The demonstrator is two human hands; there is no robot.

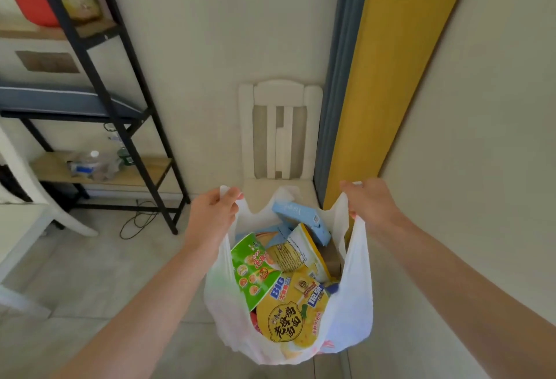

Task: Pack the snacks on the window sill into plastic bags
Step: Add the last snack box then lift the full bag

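Room corner: a yellow curtain [406,62] to the right, a black shelf rack [120,77] to the left, a white chair [279,125] against the wall between them. In front of the chair a white plastic bag [355,288] hangs between two hands, mouth spread wide. Inside: a yellow noodle bowl [288,318], a green noodle bowl [252,267] tilted beside it, a yellow snack packet [301,252], a pale blue box [301,213] at the far side. The left hand [213,207] and right hand [367,201] each grip one handle, fingers curled round it. The window sill is out of view. Judged step: this bag is nearly full. The next move calls for drawing both handles together, keeping the load level
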